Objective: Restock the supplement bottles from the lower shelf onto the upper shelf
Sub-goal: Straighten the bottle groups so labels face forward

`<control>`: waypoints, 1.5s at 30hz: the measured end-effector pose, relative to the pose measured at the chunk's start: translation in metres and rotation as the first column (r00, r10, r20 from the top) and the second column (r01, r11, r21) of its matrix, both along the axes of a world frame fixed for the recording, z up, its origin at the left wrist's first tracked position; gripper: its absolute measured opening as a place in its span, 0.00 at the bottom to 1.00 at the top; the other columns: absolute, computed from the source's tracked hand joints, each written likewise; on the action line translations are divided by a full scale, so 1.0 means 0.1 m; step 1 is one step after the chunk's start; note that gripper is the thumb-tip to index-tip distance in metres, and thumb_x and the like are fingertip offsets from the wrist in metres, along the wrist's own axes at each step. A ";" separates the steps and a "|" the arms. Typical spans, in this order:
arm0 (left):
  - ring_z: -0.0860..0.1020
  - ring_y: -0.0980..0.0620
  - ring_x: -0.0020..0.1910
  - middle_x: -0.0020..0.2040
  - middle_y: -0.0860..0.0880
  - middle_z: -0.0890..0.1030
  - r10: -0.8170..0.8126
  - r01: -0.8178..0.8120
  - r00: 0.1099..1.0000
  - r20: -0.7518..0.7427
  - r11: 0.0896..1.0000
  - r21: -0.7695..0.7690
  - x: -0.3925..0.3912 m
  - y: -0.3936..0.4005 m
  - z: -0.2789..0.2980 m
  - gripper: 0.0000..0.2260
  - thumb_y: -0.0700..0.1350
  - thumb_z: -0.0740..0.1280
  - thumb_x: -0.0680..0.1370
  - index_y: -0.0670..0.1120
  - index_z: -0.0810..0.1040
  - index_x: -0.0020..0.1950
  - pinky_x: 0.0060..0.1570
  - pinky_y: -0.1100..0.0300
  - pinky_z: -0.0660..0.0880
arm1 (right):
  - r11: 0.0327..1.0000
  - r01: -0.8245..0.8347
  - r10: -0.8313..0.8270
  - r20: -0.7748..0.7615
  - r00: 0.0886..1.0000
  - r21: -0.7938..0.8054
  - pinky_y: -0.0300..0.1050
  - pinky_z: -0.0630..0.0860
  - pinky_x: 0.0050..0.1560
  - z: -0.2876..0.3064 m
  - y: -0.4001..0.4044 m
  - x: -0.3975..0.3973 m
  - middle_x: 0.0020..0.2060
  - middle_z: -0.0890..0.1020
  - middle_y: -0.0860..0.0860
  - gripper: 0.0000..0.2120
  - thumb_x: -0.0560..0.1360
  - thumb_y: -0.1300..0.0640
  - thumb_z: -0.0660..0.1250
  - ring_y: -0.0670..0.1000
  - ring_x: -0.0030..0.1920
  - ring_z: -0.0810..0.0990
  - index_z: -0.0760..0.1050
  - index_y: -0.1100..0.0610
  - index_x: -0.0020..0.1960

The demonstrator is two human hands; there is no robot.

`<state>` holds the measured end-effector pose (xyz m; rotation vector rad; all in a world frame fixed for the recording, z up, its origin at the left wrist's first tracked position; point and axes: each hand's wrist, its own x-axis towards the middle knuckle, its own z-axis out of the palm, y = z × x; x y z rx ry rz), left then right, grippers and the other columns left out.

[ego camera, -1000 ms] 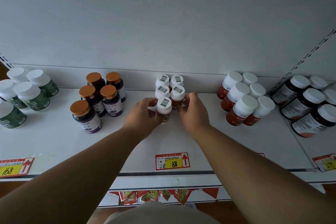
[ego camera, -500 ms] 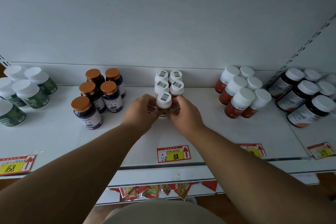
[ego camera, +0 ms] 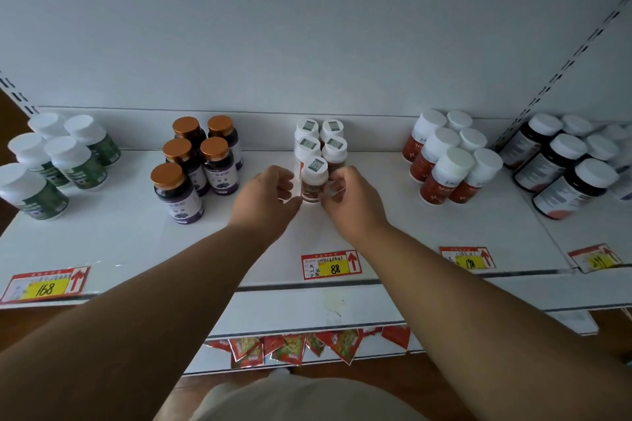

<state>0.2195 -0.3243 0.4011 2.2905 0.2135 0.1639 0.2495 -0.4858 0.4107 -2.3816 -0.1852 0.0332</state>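
White-capped front bottle point(ego camera: 314, 178) between my hands
My left hand point(ego camera: 270, 196) and right hand point(ego camera: 350, 198) curl around this bottle, just before its four neighbours point(ego camera: 321, 140) on the shelf point(ego camera: 136, 236).

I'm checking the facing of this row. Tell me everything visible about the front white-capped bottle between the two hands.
The small front bottle with a white cap stands upright on the white shelf, heading a block of four like bottles behind it. Its smooth, plastic-looking cap bears a square greenish sticker; the body below shows a reddish-brown label, partly hidden. The left hand and right hand flank it with curled fingers at its sides; actual contact cannot be told. It sits behind the red-and-yellow price tag marked 88.
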 end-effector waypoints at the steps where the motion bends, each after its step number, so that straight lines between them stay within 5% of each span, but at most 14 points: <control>1: 0.79 0.58 0.45 0.50 0.53 0.80 0.016 -0.016 1.000 -0.001 1.000 -0.010 -0.05 -0.01 0.02 0.17 0.45 0.74 0.74 0.48 0.76 0.61 0.46 0.64 0.75 | 1.000 0.005 -0.005 0.004 1.000 -0.002 0.42 0.71 0.47 0.02 0.00 -0.02 0.53 0.80 0.49 0.12 0.77 0.53 0.69 0.51 0.51 0.79 0.73 0.55 0.58; 5: 0.79 0.58 0.46 0.51 0.54 0.80 0.093 -0.093 0.996 -0.003 0.995 -0.040 -0.30 -0.10 0.09 0.17 0.46 0.74 0.74 0.49 0.76 0.61 0.48 0.62 0.77 | 1.000 -0.024 0.024 0.022 0.999 0.005 0.40 0.71 0.48 0.04 -0.06 -0.16 0.54 0.79 0.48 0.09 0.78 0.53 0.68 0.47 0.49 0.76 0.71 0.52 0.56; 9: 0.79 0.57 0.47 0.52 0.53 0.80 0.158 -0.158 0.987 -0.017 0.985 -0.062 -0.55 -0.23 0.07 0.17 0.45 0.74 0.75 0.49 0.76 0.62 0.51 0.60 0.78 | 0.995 -0.092 0.093 -0.026 0.995 0.030 0.41 0.72 0.51 -0.03 -0.14 -0.28 0.60 0.78 0.49 0.17 0.79 0.53 0.67 0.48 0.53 0.77 0.70 0.53 0.66; 13: 0.78 0.54 0.57 0.63 0.52 0.78 0.156 -0.170 0.980 -0.123 0.979 -0.111 -0.54 -0.32 0.10 0.22 0.46 0.72 0.77 0.50 0.72 0.70 0.55 0.58 0.77 | 0.988 -0.141 0.147 -0.103 0.984 0.057 0.43 0.72 0.56 -0.05 -0.21 -0.26 0.65 0.76 0.51 0.24 0.80 0.53 0.66 0.51 0.61 0.77 0.65 0.52 0.74; 17: 0.76 0.52 0.63 0.72 0.52 0.73 0.099 -0.162 0.958 -0.271 0.961 -0.224 -0.34 -0.35 0.14 0.27 0.44 0.69 0.79 0.54 0.65 0.77 0.48 0.60 0.77 | 0.986 -0.156 0.164 -0.153 0.975 0.058 0.48 0.74 0.59 -0.10 -0.21 -0.14 0.61 0.77 0.52 0.26 0.80 0.52 0.65 0.51 0.57 0.77 0.62 0.50 0.76; 22: 0.75 0.54 0.65 0.70 0.53 0.75 0.069 -0.144 0.962 -0.264 0.950 -0.277 -0.23 -0.33 0.15 0.25 0.39 0.66 0.80 0.55 0.68 0.75 0.55 0.60 0.73 | 0.984 -0.176 0.178 -0.127 0.976 0.030 0.51 0.76 0.59 -0.14 -0.16 -0.10 0.59 0.79 0.55 0.25 0.80 0.54 0.64 0.54 0.55 0.78 0.63 0.50 0.76; 26: 0.75 0.59 0.60 0.67 0.56 0.77 0.064 -0.128 0.970 -0.235 0.955 -0.267 -0.26 -0.32 0.13 0.23 0.38 0.64 0.80 0.57 0.71 0.73 0.42 0.68 0.70 | 0.983 -0.184 0.184 -0.102 0.978 0.010 0.56 0.75 0.64 -0.15 -0.13 -0.15 0.63 0.78 0.54 0.26 0.80 0.54 0.64 0.56 0.62 0.77 0.62 0.51 0.76; 35: 0.76 0.58 0.57 0.66 0.56 0.78 0.071 -0.133 0.972 -0.224 0.952 -0.277 -0.25 -0.30 0.09 0.22 0.39 0.64 0.80 0.56 0.73 0.72 0.53 0.62 0.72 | 0.985 -0.171 0.168 -0.164 0.972 -0.001 0.54 0.75 0.61 -0.08 -0.11 -0.11 0.61 0.79 0.55 0.24 0.80 0.57 0.61 0.57 0.60 0.77 0.64 0.50 0.75; 45: 0.76 0.58 0.56 0.66 0.57 0.78 0.106 -0.132 0.982 -0.157 0.977 -0.165 -0.56 -0.33 0.24 0.19 0.43 0.64 0.81 0.55 0.72 0.72 0.38 0.71 0.70 | 0.988 -0.154 0.155 -0.124 0.980 0.018 0.48 0.72 0.61 0.18 -0.19 -0.34 0.68 0.74 0.51 0.22 0.81 0.54 0.62 0.54 0.64 0.75 0.65 0.51 0.74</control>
